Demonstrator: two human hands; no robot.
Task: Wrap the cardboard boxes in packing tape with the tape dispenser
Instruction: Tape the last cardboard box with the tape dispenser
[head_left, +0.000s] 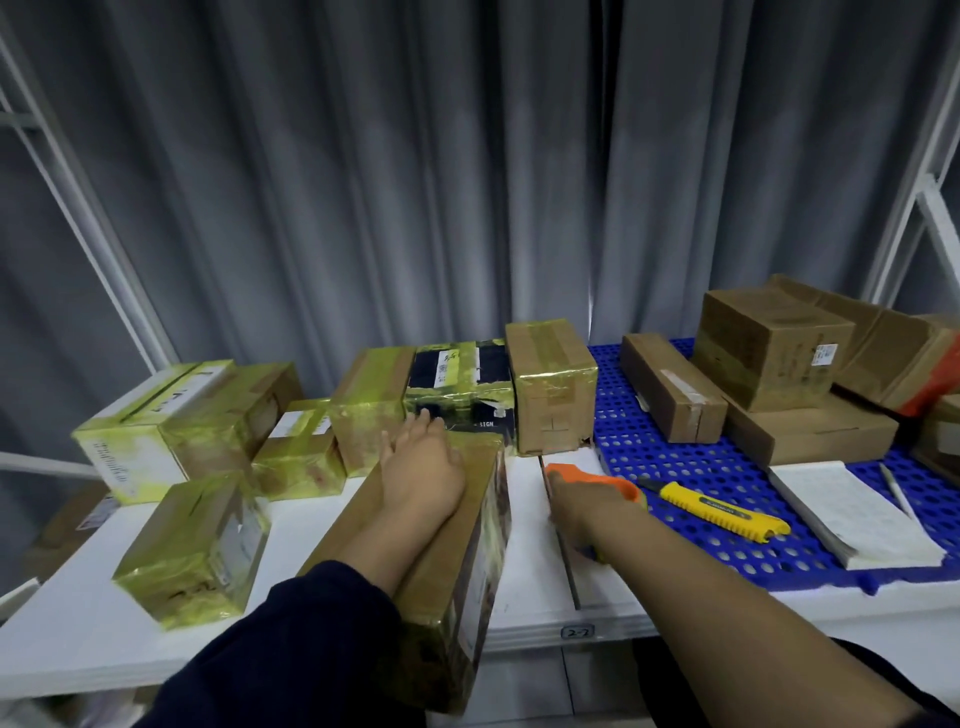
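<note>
The left grip (423, 467) lies flat, fingers straight, on top of a long cardboard box (460, 551) at lower centre of the frame. The box runs away from the viewer across the white counter (524, 545), its near end overhanging the counter's edge. The fingertips reach its far end, just short of a black box (460, 384) banded in yellowish tape.

The right grip (582, 512), blurred, is closed round an orange tape dispenser (597, 480) right of centre, just beside the long box and apart from it. A yellow utility knife (722, 512) lies near it on a blue perforated mat (675, 457), with a notepad (857, 514) and a pen (896, 488) further right.

Tape-wrapped boxes (192, 551) crowd the left of the frame. Plain brown boxes (769, 353) are stacked at upper right. A grey curtain (363, 182) hangs behind.
</note>
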